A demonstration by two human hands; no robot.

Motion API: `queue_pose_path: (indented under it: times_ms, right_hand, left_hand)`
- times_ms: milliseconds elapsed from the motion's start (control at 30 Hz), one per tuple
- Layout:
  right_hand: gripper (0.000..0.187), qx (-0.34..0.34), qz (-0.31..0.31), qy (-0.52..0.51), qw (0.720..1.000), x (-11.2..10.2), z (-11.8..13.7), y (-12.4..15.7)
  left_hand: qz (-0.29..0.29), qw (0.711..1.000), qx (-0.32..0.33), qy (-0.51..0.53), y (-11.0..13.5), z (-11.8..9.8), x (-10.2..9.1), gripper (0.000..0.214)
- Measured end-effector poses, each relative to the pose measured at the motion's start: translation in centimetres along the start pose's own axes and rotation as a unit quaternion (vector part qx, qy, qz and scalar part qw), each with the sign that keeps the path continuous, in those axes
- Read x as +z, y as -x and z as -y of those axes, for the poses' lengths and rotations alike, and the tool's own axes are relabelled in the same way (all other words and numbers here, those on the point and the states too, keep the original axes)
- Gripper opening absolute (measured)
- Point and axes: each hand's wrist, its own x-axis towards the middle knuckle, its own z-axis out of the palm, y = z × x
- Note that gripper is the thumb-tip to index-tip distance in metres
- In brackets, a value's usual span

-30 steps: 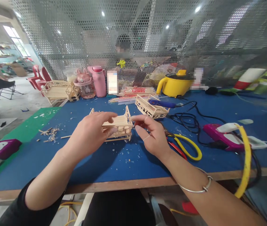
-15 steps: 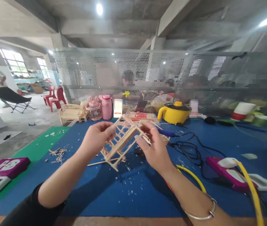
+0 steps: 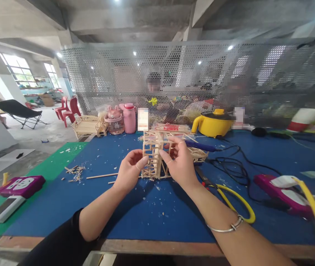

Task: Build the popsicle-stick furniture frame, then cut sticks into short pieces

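Between my hands is a small frame model of thin wooden sticks (image 3: 156, 159), held nearly upright just over the blue mat. My left hand (image 3: 132, 168) pinches its left side, thumb in front and fingers behind. On the other side, my right hand (image 3: 180, 159) grips the right edge between thumb and fingers. Loose wooden sticks (image 3: 102, 176) lie left of the model. Behind my right hand rests a blue-handled tool (image 3: 202, 145) with a black cord, beside another stick-built piece (image 3: 199, 155). Yellow-handled pliers (image 3: 236, 201) lie near my right forearm.
Wood scraps (image 3: 75, 173) lie on the blue mat (image 3: 71, 210) at left. A stick-built model (image 3: 88, 126), a pink flask (image 3: 130, 118) and a yellow pot (image 3: 215, 123) stand along the mesh partition (image 3: 104, 81). Purple power strips (image 3: 21, 184) flank both sides. A person sits behind the mesh.
The stick model has turned from a slanted pose to nearly upright, and both hands have turned with it. My view has tilted down, showing more of the table's front edge.
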Motion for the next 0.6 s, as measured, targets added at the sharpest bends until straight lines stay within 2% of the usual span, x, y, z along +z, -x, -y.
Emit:
queue_pose_path:
  times_ms: [200,400,600]
  right_hand:
    - [0.039,-0.008,-0.001,0.014,1.0,-0.03,0.03,0.26]
    - [0.037,-0.017,-0.006,0.019,1.0,0.01,-0.16,0.47]
    - [0.036,-0.023,-0.002,0.009,1.0,0.24,-0.11,0.57]
  left_hand:
    - [-0.016,0.999,0.023,-0.045,0.12,-0.47,-0.32,0.037]
    - [-0.053,0.99,0.054,-0.12,-0.04,-0.25,-0.33,0.035]
    - [-0.075,0.985,0.064,-0.144,-0.38,-0.11,-0.35,0.033]
